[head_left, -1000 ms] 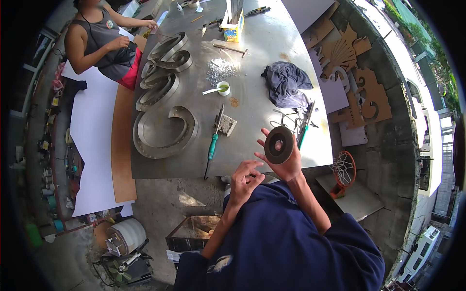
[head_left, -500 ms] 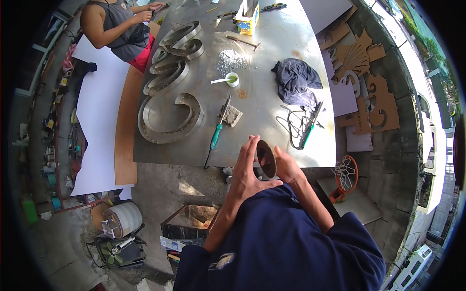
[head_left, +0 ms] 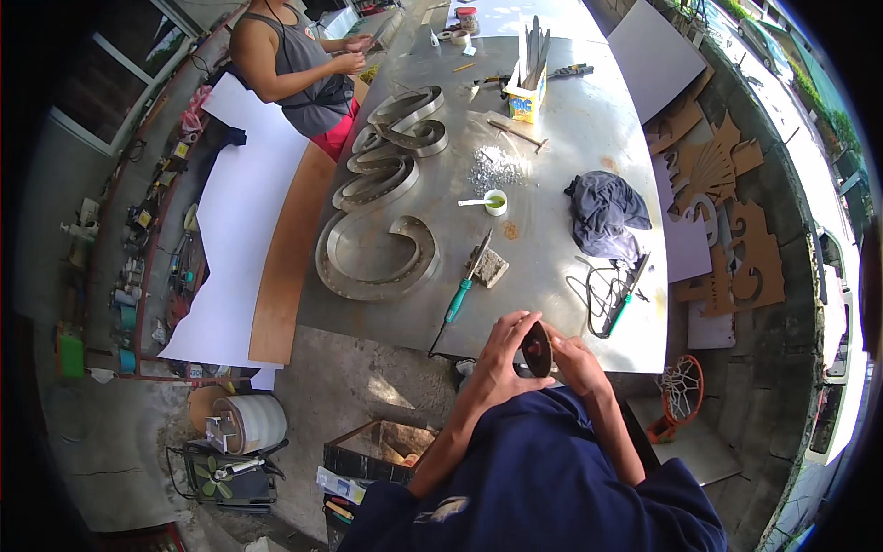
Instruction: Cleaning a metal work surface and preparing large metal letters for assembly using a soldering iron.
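Close to my body, at the near edge of the metal table (head_left: 533,304), both hands hold a dark brown round piece (head_left: 536,353). It is seen tilted, with a thin rim and a hollow-looking inner face; its exact kind I cannot make out. The fingers of my left hand (head_left: 501,365) curve over its left side and top, thumb beneath. My right hand (head_left: 582,368) grips its right edge. Just beyond lies a green-handled soldering iron (head_left: 458,302), its shaft propped on a rough grey block (head_left: 490,267). Another green-handled iron (head_left: 622,315) with a coiled black cord rests to the right.
Curled sheet-metal letters (head_left: 377,293) line the table's left side. Mid-table are a white cup (head_left: 497,204), silvery scraps (head_left: 497,169) and a hammer-like tool (head_left: 517,135). A dark cloth (head_left: 607,216) lies right. Another person (head_left: 308,69) stands far left. An open box (head_left: 372,451) sits below.
The view has shifted, so the table sits lower and further right, and more of its far end shows. The brown piece has turned narrower to view, still between both hands.
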Available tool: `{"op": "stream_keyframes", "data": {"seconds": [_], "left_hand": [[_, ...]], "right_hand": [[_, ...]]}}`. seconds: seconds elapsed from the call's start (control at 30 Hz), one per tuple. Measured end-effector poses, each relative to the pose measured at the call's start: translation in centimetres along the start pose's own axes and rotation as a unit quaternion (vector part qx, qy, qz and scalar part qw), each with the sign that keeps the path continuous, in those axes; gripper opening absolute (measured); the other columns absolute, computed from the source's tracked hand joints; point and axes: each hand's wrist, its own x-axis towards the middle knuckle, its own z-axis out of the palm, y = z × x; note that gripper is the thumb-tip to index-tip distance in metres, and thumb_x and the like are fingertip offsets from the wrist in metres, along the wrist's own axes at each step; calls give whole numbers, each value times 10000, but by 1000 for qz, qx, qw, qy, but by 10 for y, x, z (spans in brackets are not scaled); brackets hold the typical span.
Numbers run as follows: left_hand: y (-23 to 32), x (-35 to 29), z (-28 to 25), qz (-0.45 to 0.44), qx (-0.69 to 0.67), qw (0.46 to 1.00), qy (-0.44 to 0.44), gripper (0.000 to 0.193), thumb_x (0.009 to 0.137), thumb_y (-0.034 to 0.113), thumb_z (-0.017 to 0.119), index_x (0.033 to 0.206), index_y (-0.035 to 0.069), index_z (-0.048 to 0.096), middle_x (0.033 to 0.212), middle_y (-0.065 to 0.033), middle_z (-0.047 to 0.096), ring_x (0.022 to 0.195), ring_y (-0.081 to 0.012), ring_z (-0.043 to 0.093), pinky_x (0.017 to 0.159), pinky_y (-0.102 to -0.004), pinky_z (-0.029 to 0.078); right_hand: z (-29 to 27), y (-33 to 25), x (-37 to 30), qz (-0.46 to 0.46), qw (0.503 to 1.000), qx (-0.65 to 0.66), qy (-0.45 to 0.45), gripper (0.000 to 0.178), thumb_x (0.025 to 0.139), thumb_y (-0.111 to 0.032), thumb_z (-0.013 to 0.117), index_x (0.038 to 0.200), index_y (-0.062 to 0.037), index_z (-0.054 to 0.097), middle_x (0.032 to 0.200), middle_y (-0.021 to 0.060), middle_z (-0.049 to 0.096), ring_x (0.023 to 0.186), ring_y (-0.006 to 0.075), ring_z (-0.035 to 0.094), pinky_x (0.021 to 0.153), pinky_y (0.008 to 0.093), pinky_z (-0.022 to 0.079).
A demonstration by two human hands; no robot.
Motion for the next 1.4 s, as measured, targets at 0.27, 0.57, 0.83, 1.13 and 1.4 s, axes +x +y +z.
{"op": "stream_keyframes", "data": {"seconds": [0.27, 0.57, 0.83, 1.13, 1.4], "left_hand": [[-43, -18, -4, -42, -4, 999, -5, 946, 623, 311, 875, 1404, 93, 388, 1285, -151, 448, 1162, -319, 504, 866, -403, 505], [-119, -54, -10, -245, -385, 890, 1, 663, 923, 627, 448, 1232, 47, 541, 1083, -50, 599, 830, -119, 568, 594, -241, 478], [-119, -74, -75, -261, -454, 849, -74, 585, 966, 566, 419, 1120, 32, 604, 1003, -24, 635, 818, -86, 572, 647, -241, 475], [-98, -86, -143, -156, -301, 934, -110, 289, 933, 285, 630, 1106, 53, 647, 934, -1, 622, 801, -71, 555, 706, -236, 472], [-96, -83, -196, -146, -246, 948, -141, 324, 931, 184, 625, 1227, 52, 619, 828, 17, 575, 738, -46, 516, 669, -195, 426]], "right_hand": [[18, 7, 8, 49, 997, -23, 57, 427, 947, -281, 498, 1028, 93, 688, 1467, 175, 390, 1324, 274, 406, 1097, 407, 294], [51, 34, 30, -9, 984, -153, 87, 459, 966, -313, 463, 1093, 79, 666, 1475, 116, 404, 1377, 344, 312, 1126, 429, 228], [92, 47, 64, -41, 997, -44, 52, 680, 1004, -519, 320, 1335, 53, 480, 1478, 120, 392, 1331, 253, 351, 1078, 414, 293], [121, 78, 105, -41, 998, 1, 55, 716, 1003, -546, 289, 1346, 59, 460, 1510, 129, 326, 1369, 260, 301, 1072, 420, 292], [140, 105, 113, -35, 986, -102, 129, 677, 990, -564, 319, 1341, -16, 505, 1277, 95, 560, 1288, 233, 375, 1055, 425, 283]]}}
